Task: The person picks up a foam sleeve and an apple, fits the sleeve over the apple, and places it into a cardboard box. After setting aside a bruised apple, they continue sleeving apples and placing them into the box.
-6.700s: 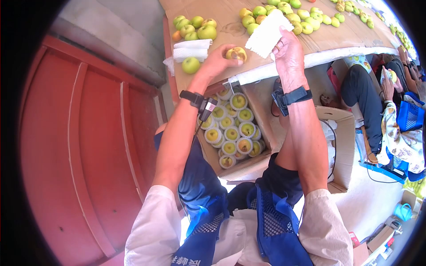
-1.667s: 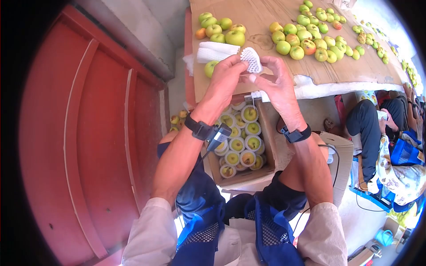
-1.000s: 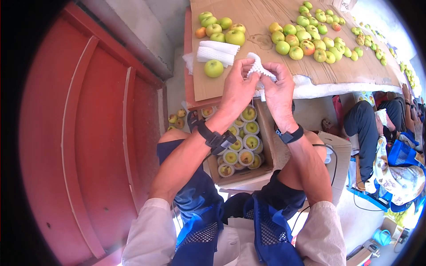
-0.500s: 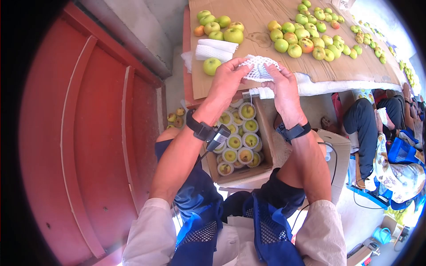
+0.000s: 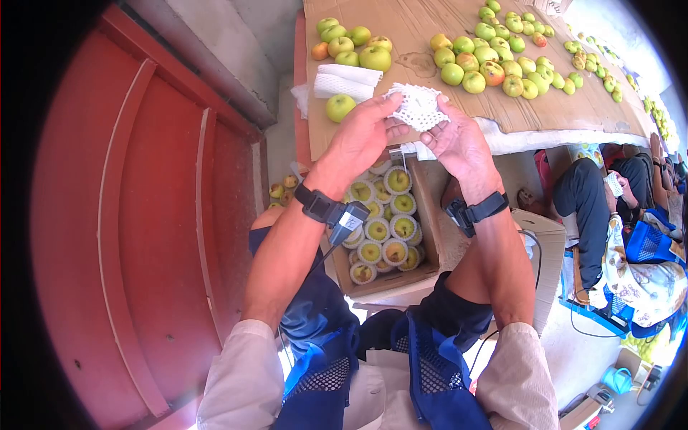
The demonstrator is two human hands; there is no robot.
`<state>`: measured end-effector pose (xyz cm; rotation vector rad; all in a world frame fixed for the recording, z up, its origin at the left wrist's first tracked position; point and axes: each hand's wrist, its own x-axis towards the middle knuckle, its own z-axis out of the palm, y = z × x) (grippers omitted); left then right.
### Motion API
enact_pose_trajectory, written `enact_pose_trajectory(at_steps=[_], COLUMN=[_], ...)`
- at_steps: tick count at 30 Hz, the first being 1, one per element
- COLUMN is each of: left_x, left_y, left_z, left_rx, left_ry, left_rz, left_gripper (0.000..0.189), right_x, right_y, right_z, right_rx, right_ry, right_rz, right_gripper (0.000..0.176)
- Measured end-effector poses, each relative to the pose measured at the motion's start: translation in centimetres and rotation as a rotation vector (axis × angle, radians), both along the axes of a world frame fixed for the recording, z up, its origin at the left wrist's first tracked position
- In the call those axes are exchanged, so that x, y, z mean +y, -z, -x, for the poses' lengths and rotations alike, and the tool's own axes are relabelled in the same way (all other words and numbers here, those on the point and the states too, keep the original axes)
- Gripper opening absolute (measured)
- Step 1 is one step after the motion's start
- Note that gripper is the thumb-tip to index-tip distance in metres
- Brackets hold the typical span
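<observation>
A white foam net sleeve [image 5: 416,107] is stretched between my two hands over the table's near edge. My left hand [image 5: 364,132] grips its left side with thumb and fingers. On its right side, my right hand [image 5: 459,140] holds the edge under the thumb, other fingers partly spread below. Close to my left hand, a single green apple [image 5: 340,108] sits on the cardboard. Behind that apple lies a stack of flat white foam sleeves [image 5: 347,80]. Below my hands, a cardboard box [image 5: 432,251] holds several apples in foam sleeves.
Loose green apples [image 5: 487,54] cover much of the cardboard-topped table [image 5: 401,29]. A red door [image 5: 143,215] stands at the left. On the right another person [image 5: 595,208] sits, a white foam sleeve in hand. A few apples [image 5: 281,190] lie on the floor beside the box.
The foam sleeve has turned and spread wider between my hands. My right hand's fingers have loosened and opened somewhat, and both wrists have shifted slightly.
</observation>
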<state>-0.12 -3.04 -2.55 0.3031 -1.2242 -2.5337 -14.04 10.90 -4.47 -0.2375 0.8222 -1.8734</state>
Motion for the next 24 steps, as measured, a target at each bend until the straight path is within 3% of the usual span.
enact_pose_trajectory(at_steps=[3, 5, 14, 24], left_x=[-0.1, -0.2, -0.1, -0.1], left_y=[0.1, 0.4, 0.3, 1.0], left_z=[-0.1, 0.1, 0.4, 0.8], left_rx=[0.016, 0.027, 0.051, -0.003], left_ry=[0.054, 0.035, -0.077, -0.103], left_rz=[0.089, 0.126, 0.044, -0.011], left_gripper=[0.037, 0.042, 0.044, 0.042], right_x=[0.1, 0.5, 1.0, 0.9], right_y=[0.4, 0.1, -0.7, 0.3], right_z=[0.2, 0.2, -0.3, 1.0], right_rx=[-0.014, 0.206, 0.447, 0.138], right_ry=[0.046, 0.071, 0.045, 0.048], right_rz=[0.000, -0.062, -0.085, 0.019], right_gripper=[0.029, 0.028, 0.024, 0.020])
